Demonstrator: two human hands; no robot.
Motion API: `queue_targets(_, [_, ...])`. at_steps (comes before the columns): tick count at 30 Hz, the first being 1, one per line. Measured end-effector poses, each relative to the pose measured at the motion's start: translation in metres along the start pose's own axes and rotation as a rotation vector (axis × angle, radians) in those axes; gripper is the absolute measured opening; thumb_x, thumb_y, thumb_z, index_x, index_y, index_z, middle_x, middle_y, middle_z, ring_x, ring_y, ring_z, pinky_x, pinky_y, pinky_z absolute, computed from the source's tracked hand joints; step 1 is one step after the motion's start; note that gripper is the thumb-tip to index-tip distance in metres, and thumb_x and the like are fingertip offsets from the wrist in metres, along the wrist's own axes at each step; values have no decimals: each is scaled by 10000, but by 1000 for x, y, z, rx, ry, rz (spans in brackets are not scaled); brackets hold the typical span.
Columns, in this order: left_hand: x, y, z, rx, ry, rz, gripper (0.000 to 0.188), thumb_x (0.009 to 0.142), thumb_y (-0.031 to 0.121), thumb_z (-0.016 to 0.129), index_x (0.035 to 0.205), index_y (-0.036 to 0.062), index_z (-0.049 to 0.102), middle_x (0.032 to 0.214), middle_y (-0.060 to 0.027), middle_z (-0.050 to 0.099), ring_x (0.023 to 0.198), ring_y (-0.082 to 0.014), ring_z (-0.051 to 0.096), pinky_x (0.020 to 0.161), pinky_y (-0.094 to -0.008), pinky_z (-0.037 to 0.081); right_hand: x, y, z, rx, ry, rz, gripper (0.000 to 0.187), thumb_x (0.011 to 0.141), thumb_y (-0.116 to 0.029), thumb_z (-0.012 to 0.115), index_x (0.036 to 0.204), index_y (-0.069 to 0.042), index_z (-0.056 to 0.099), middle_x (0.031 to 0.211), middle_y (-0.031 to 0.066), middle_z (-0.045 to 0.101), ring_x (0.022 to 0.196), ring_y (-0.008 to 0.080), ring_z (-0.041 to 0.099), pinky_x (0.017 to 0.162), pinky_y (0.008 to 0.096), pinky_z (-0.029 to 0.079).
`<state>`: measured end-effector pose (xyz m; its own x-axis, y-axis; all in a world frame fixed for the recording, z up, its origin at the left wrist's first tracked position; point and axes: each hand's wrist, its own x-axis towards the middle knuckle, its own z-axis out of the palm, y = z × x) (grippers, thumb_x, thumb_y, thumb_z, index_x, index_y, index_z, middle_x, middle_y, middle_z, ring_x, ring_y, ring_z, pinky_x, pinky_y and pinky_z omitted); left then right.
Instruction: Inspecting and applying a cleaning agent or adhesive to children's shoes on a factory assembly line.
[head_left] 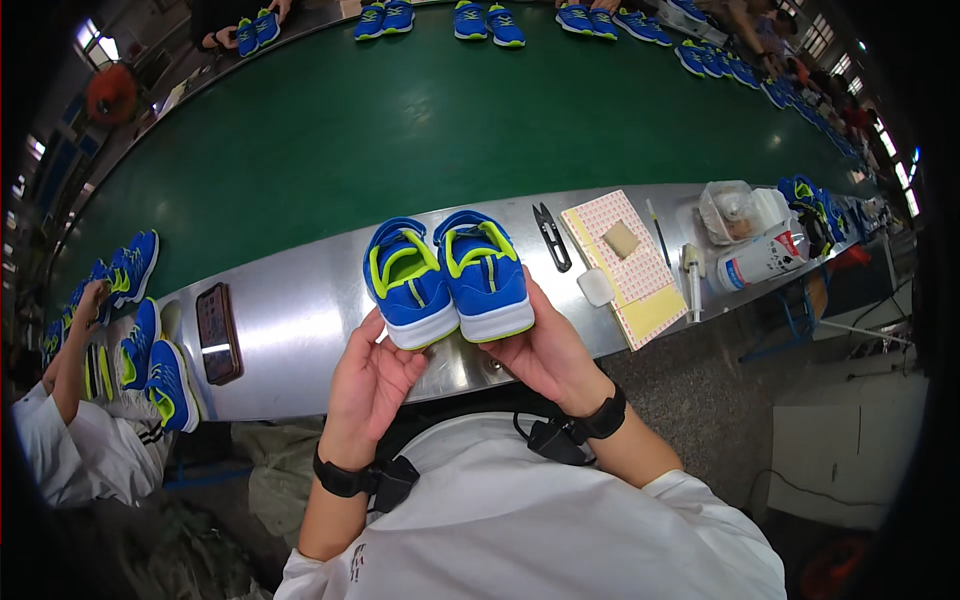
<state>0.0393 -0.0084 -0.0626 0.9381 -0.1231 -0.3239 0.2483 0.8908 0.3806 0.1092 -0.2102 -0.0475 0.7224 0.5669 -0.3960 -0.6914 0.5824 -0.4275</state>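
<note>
A pair of blue sneakers with lime-green linings and white soles is held up side by side, heels toward me. My left hand (375,385) grips the left sneaker (407,295) low at its heel, with the fingers curled against the sole. On the other side, my right hand (545,348) is closed around the outer heel and sole of the right sneaker (485,282). The two sneakers touch along their inner sides. Their toes point away and are mostly hidden behind the ankle openings.
Beneath lies a metal ledge (290,300) bordering a green belt (400,120). A phone (218,333) is on the left; thread snips (551,237), a patterned pad (640,290) and a white bottle (762,258) are on the right. A co-worker's arm (72,350) reaches among sneakers at left.
</note>
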Motion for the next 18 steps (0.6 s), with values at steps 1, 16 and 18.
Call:
queue_targets(1, [-1,0,-1,35,-5,16,329,1000,208,380,1268,27,444,1118,-144,627,974,-212,639,819,-333,553,-2,-1,1,-25,8,10,440,1016,-439,333,1267,-108,481,1164,56,605,1009,177,613,842,339,526])
queue_targets(16, [-10,-4,-38,1017,261,426,369,978,150,509,1316,6,478,1127,-81,570,1000,-120,532,883,-243,433,-5,-35,-21,-1572,-34,-775,310,810,-63,649,1119,-62,625,1072,88,575,897,207,557,705,287,459])
queue_targets(18, [-9,-7,-37,1098,275,453,353,979,158,512,1287,-14,489,1162,-97,570,1043,-133,535,934,-256,414,-1,-38,-18,-1828,-300,-973,365,765,-27,659,1122,-97,634,1114,61,583,1018,230,537,857,337,421])
